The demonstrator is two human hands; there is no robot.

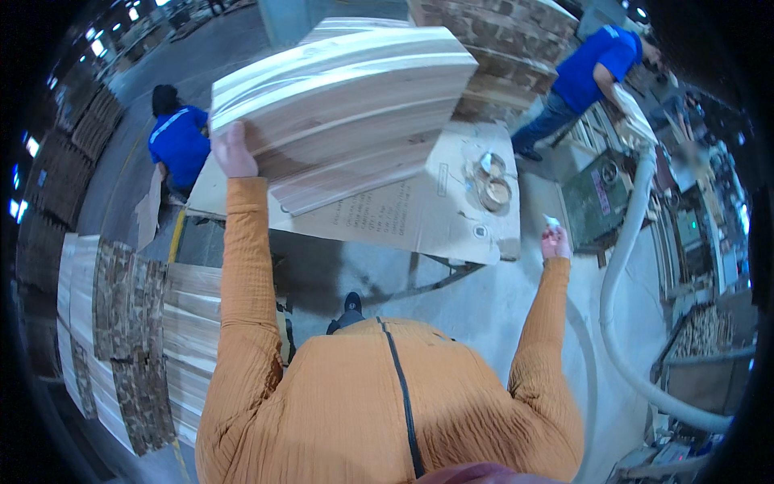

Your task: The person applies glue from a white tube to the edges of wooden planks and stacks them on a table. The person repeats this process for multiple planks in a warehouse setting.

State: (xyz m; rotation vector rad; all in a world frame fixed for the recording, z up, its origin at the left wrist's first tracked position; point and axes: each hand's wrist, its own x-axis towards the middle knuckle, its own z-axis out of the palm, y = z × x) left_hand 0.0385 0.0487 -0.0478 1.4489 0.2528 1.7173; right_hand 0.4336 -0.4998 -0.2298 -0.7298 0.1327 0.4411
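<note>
My left hand point(234, 153) grips the left edge of a wide wooden panel point(355, 121) glued up from pale and brown strips. The panel is tilted up over a cardboard-covered table point(379, 222), its lower edge near the cardboard. Out to the right, away from the table, my right hand point(555, 244) is closed on a small whitish thing point(551, 221), too small to name. Two round, ring-like items point(493, 181) lie on the cardboard at the table's right side. Part of another striped wooden piece point(351, 29) shows behind the panel.
Stacked wooden boards point(193, 323) stand at my left, and more stacked timber point(508, 48) at the back. One person in blue point(177, 145) is low at the far left; another point(592, 73) stands at the far right. A green machine point(595, 194) and a pale hose point(617, 306) are at right.
</note>
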